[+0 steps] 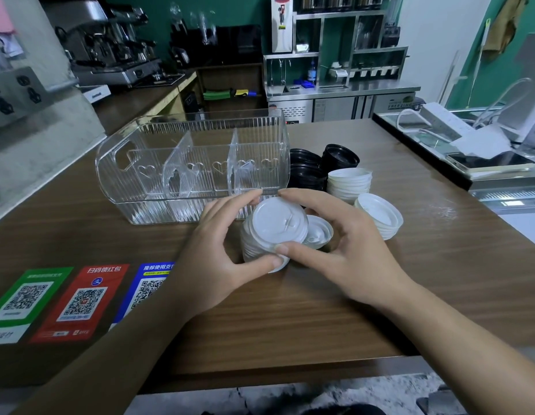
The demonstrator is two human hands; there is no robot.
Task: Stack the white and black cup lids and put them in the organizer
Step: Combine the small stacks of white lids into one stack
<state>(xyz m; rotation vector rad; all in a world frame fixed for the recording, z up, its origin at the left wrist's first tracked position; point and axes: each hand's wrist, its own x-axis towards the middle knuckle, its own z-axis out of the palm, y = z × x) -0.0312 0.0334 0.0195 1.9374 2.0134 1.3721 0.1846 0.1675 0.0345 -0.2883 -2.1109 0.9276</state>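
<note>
The left hand point(221, 250) and right hand point(344, 250) wrap their fingers tight around a stack of round white plastic lids point(269, 235), tipped on the brown wooden table point(290, 319) just before the clear ribbed plastic organizer point(158, 172).

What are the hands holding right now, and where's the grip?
Both hands, left hand and right hand, hold a stack of white lids by its rim and sides, fingertips around the top lid's edge.
</note>
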